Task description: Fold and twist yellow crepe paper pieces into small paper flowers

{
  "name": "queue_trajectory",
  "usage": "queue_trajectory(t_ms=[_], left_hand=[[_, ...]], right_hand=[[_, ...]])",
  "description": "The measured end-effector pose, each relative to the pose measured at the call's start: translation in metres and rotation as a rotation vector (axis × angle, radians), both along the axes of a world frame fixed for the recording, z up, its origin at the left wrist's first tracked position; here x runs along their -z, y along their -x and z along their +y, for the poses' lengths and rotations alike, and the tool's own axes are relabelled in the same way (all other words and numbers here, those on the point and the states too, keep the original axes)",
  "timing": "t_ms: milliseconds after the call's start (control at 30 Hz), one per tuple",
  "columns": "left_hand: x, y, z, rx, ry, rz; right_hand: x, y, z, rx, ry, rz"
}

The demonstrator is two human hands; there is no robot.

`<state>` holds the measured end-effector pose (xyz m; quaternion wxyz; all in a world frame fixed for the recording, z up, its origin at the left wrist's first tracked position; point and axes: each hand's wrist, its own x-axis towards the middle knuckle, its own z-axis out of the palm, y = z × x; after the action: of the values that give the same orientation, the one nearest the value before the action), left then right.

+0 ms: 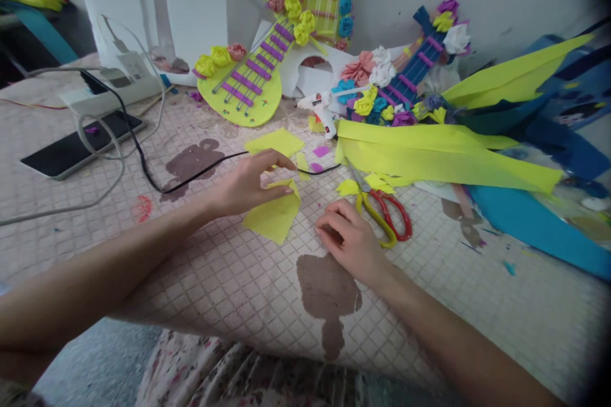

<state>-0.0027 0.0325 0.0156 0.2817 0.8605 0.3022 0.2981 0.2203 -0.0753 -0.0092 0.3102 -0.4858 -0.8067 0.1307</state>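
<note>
A folded piece of yellow crepe paper [274, 219] lies on the patterned tablecloth. Over its upper edge is my left hand [252, 183], thumb and fingers apart; whether the thumb touches the paper I cannot tell. Another yellow paper piece [274, 142] lies just beyond that hand. To the right, my right hand [354, 238] rests on the cloth with its fingers curled in, and I cannot make out anything in them. Beside it are scissors [387, 216] with red and yellow handles, their blades pointing away and partly covered by yellow paper.
A white glue gun [321, 111] with a black cord lies behind the papers. Paper guitars [245, 86] with crepe flowers lean at the back. Yellow strips [443, 152] and blue paper [539, 222] spread right. A phone [79, 146] and a power strip [112, 89] are left.
</note>
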Motion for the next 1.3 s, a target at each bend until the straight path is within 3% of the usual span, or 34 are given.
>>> queue_trajectory(t_ms=[133,367,633,867,1033,1300], left_hand=[[-0.011,0.001,-0.01,0.251,-0.048,0.108],[-0.011,0.008,-0.014,0.454,0.022,0.378],[-0.015,0.004,-0.016,0.491,0.037,0.325],[-0.001,-0.014,-0.036,0.24,0.025,0.098],[0.008,-0.015,-0.039,0.285,-0.044,0.208],[0.004,0.0,-0.02,0.293,-0.142,0.255]], right_hand=[[-0.001,-0.001,0.0,0.014,-0.038,-0.017],[-0.001,-0.001,0.0,-0.064,0.034,0.042],[0.001,0.001,0.0,-0.057,0.028,0.083],[0.0,0.011,-0.002,-0.014,-0.003,0.086],[-0.001,0.009,0.001,-0.038,-0.032,0.056],[0.0,-0.004,0.003,-0.032,-0.073,0.079]])
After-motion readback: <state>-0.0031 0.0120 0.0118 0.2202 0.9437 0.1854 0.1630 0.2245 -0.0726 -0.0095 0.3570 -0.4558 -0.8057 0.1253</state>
